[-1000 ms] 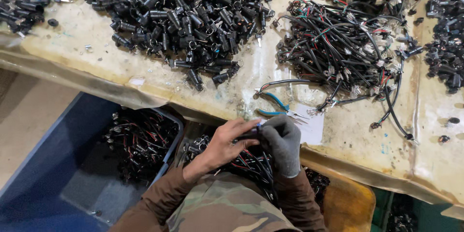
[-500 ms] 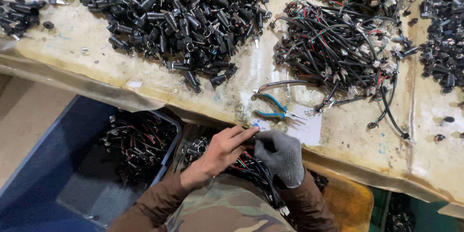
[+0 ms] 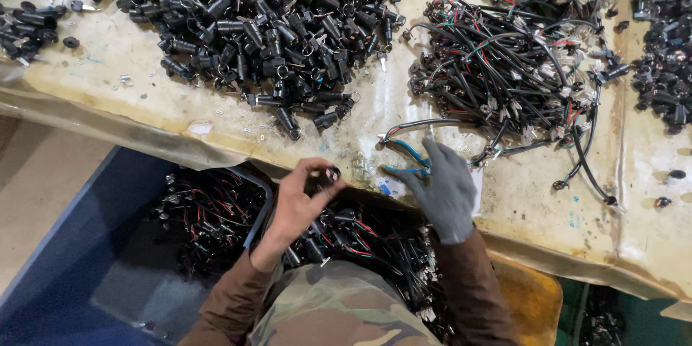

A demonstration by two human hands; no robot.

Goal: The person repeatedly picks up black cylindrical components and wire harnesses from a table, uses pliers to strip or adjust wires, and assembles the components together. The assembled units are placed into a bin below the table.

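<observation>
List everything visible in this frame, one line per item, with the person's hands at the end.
Cylinder parts pile: many, black, table top centre-left.
Wire harness pile: many, black with red and green leads, table centre-right.
Second dark parts pile: many, black, table right edge.
Pliers: one, blue handles, table front edge.
Table: one, stained cream cover.
Blue bin: one, lower left, holds wired parts.
Lap pile of wired parts: many, black, below table edge.
Small black part: one, in left fingertips.
Left hand: bare, pinching the small part.
Right hand: grey glove, reaching onto the pliers.
</observation>
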